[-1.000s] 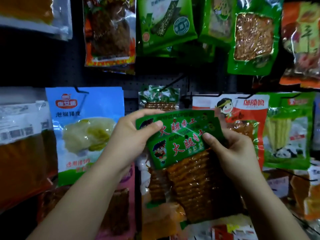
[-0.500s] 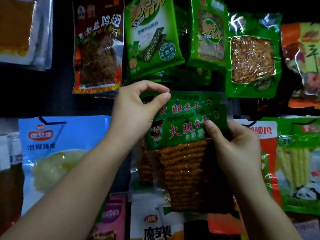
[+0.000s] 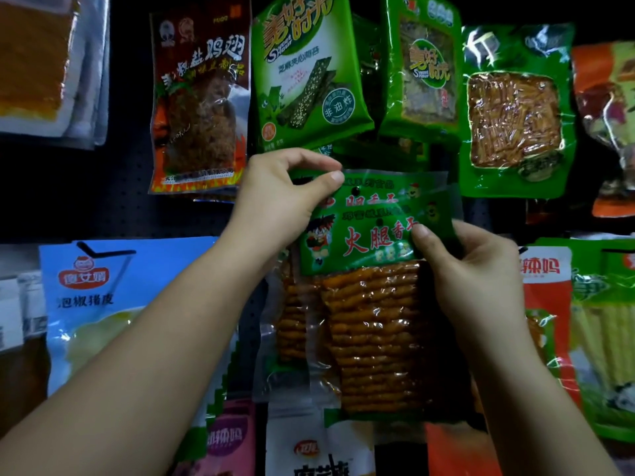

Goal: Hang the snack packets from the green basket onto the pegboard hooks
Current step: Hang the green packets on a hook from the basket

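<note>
A snack packet (image 3: 374, 324) with a green header, red lettering and orange-brown strips is held flat against the dark pegboard (image 3: 130, 207). My left hand (image 3: 278, 201) pinches its top left corner between thumb and forefinger. My right hand (image 3: 474, 269) grips its right edge, thumb on the header. A second matching packet (image 3: 292, 324) hangs just behind it, its header showing above with a small dark hole. The hook is hidden by the packets. The green basket is out of view.
Hung packets crowd the board: a red chicken-wing packet (image 3: 202, 108) and green seaweed packets (image 3: 309, 73) above, a green packet of brown strips (image 3: 515, 111) upper right, a blue packet (image 3: 117, 304) left, a red-and-white packet (image 3: 546, 304) right.
Both hands have lifted the packet up the board, from in front of the lower row to just under the green seaweed packets, and pressed it over the matching one.
</note>
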